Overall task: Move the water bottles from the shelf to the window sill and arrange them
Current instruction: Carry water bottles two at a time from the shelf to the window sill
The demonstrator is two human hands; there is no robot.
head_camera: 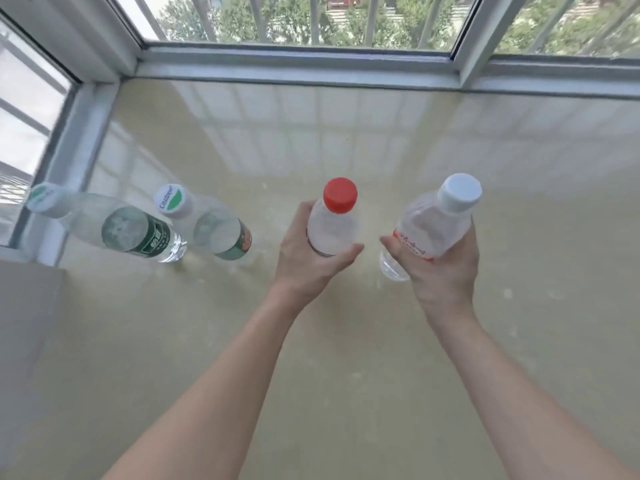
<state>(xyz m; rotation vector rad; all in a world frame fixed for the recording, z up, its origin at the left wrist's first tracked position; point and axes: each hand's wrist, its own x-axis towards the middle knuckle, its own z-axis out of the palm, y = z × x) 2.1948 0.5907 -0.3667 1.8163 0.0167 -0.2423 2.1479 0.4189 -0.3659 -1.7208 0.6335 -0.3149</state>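
Four bottles are in the head view, all over the sill (346, 358).

Two stand upright on the sill at its left end, apart from both hands. The corner bottle (135, 233), with a dark green label, stands near the side window frame (69, 161). The inner bottle (221, 237), with a green label and a green-printed white cap, is just beside it to the right.

The left hand (304, 261) grasps the red-cap bottle (332, 230) round its body, thumb in front and fingers behind. The bottle is upright, right of the inner bottle; its base is hidden, so contact with the sill cannot be told.

The right hand (446, 268) grasps the white-cap bottle (429, 226) round its red-printed label. This bottle tilts, cap to the right, near the red-cap bottle but not touching it. Whether its base meets the sill cannot be told.
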